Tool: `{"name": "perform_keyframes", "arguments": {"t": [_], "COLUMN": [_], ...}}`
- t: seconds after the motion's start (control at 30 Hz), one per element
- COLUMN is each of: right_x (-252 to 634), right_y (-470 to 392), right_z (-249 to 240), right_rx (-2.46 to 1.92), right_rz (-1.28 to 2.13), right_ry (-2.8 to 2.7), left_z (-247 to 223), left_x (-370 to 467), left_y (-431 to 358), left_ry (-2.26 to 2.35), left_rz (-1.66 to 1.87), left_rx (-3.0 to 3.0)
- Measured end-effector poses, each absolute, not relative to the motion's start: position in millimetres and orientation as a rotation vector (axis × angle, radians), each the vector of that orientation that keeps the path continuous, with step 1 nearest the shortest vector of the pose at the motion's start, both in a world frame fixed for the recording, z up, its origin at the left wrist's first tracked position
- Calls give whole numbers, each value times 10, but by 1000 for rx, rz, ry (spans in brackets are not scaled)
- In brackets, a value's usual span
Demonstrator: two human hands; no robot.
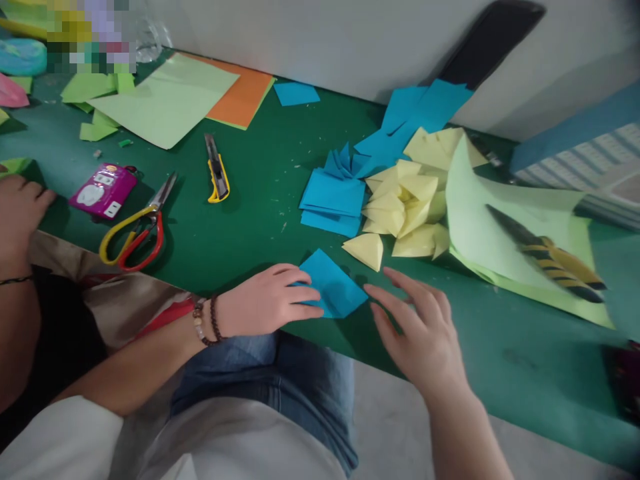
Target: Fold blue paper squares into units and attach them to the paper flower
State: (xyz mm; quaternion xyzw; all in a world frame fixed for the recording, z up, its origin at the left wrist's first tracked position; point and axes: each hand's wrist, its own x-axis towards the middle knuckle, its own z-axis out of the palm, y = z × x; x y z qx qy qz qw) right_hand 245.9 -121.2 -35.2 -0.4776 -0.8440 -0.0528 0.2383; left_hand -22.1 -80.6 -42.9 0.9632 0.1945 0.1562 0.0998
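Observation:
A square of blue paper (339, 285), its layers seeming folded, lies near the table's front edge. Across its left side rests my left hand (273, 300), fingers stretched out flat over the sheet and thumb hidden. Just right of the paper hovers my right hand (417, 327), open, its fingers apart and the index fingertip close to the right corner. Behind the paper sits a folded pale yellow paper piece (367, 249). Further back are a stack of blue paper squares (333, 203) and a heap of folded yellow pieces (405, 203).
Scissors (143, 230), a yellow utility knife (217, 172) and a purple box-shaped device (104, 191) lie left. Another pair of yellow-black scissors (550, 257) rests on green sheets (515, 213) at right. A co-worker's hand (20, 207) is at far left. Green and orange sheets (245, 100) lie behind.

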Motion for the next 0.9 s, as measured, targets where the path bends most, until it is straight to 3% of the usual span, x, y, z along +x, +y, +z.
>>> {"name": "perform_keyframes", "arguments": {"t": [0.43, 0.6, 0.9], "right_x": [2383, 2329, 2154], "right_y": [-1216, -1154, -954], "right_z": [-326, -311, -350], "right_rx": [-899, -906, -1116], "right_rz": [-12, 110, 300], "right_ry": [-2611, -2572, -2446], "left_z": [-340, -451, -425], "left_x": [-255, -315, -383], "left_y": [-845, -958, -969], "left_ry": [690, 626, 553], "left_rz": [415, 564, 426], "left_rx": [3063, 2960, 2919]}}
